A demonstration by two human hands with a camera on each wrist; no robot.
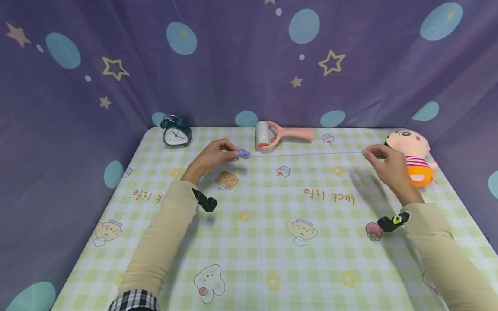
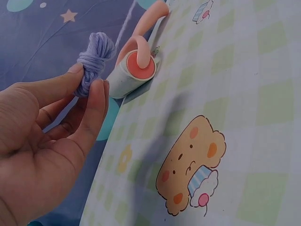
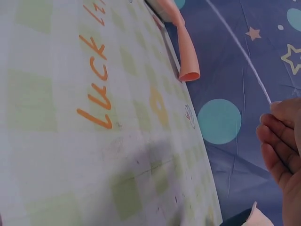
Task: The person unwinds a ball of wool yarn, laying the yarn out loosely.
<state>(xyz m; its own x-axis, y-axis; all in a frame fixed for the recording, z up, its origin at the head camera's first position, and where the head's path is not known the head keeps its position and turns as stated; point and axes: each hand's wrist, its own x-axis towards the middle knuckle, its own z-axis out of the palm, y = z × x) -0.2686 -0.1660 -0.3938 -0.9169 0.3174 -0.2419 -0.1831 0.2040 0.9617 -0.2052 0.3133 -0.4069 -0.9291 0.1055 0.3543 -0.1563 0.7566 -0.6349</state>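
Observation:
My left hand [image 1: 215,157] pinches a small bundle of purple yarn [image 2: 96,59] between thumb and fingers, raised above the table. From the bundle a single strand [image 1: 307,154] runs straight across to the right. Its far end is pinched between the thumb and forefinger of my right hand [image 1: 387,166], also held above the table. In the right wrist view the strand [image 3: 242,49] looks taut and meets the fingertips [image 3: 277,106]. The other fingers of the right hand are loosely curled.
Behind the strand lies a lint roller [image 1: 289,133] with a pink handle. A dark green alarm clock [image 1: 176,133] stands at the back left. To the right, beside my right hand, is a plush doll [image 1: 416,155]. A checked cloth [image 1: 256,242] covers the table; a purple curtain [image 1: 233,77] hangs behind.

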